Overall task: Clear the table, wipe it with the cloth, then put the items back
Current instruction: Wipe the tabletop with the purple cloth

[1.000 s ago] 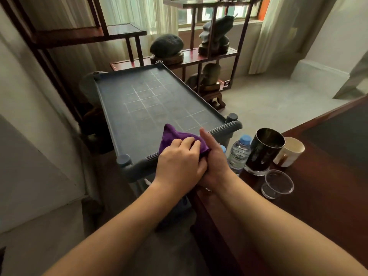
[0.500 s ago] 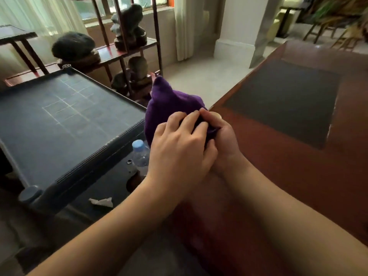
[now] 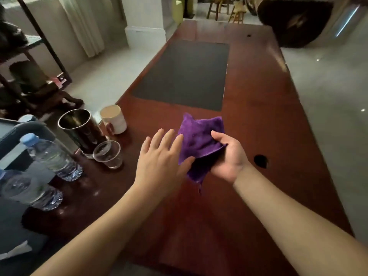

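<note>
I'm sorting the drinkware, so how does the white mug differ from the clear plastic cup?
The white mug is opaque and has a handle; the clear plastic cup is see-through and has none. The mug stands farther along the table, the cup nearer the camera. Both stand upright, beside the dark tumbler.

Both forearms are bare, with no sleeves, rings or watch.
</note>
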